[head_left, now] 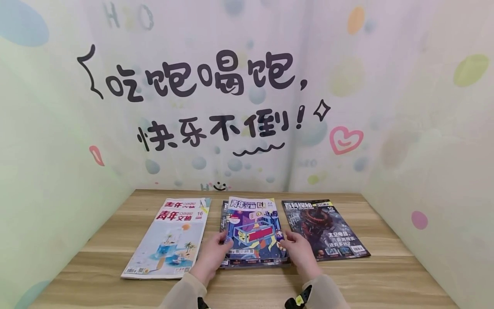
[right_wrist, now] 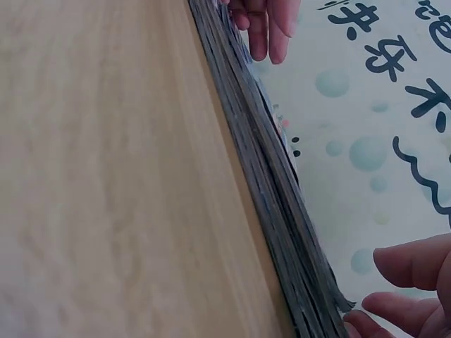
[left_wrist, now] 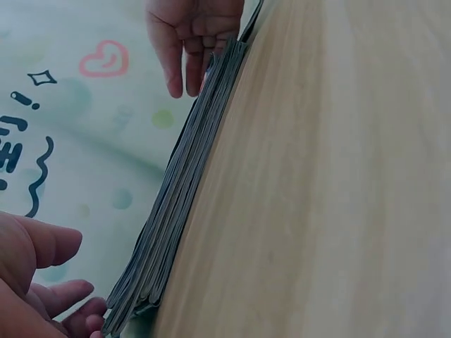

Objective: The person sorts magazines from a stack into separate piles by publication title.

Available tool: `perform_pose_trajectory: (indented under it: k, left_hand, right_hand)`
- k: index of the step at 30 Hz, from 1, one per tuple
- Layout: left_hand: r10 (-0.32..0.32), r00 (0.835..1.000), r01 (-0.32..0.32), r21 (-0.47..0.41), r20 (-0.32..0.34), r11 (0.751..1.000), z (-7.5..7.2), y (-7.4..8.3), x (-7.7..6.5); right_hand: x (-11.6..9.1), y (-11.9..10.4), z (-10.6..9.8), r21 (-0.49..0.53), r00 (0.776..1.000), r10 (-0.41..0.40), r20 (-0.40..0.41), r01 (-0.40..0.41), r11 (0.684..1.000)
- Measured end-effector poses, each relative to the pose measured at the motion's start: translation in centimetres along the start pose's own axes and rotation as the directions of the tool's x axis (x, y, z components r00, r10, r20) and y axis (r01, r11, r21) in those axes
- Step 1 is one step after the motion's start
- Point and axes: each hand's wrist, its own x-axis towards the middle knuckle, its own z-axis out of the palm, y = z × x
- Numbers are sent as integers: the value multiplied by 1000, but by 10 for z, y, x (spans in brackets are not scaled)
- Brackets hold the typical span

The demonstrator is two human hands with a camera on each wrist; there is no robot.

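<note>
In the middle of the table lies a stack of magazines, topped by a purple magazine (head_left: 252,244) with a colourful cover. A darker magazine (head_left: 258,263) sticks out under its near edge. My left hand (head_left: 212,254) is at the stack's left side, fingertips touching the edge and thumb apart from it. On the opposite side, my right hand (head_left: 302,252) has its fingers at the right edge, thumb raised. Both wrist views show the stack's page edges (left_wrist: 187,176) low on the table, with neither hand's fingers closed round them.
To the left, a white-and-blue magazine (head_left: 164,244) overlaps another white magazine (head_left: 179,203). A dark magazine (head_left: 326,227) lies on the right. The wooden table (head_left: 96,266) meets printed walls (head_left: 231,171) at its back and sides.
</note>
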Motion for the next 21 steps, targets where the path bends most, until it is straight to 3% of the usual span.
perform_pose_trajectory:
  k: [10, 21]
  left_hand:
    - [-35, 996, 37, 14, -83, 999, 2, -4, -3]
    - [-54, 994, 56, 14, -98, 998, 5, -7, -1]
  right_hand:
    - [1, 7, 5, -66, 999, 35, 16, -34, 997]
    - [1, 10, 9, -87, 1000, 0, 31, 3, 996]
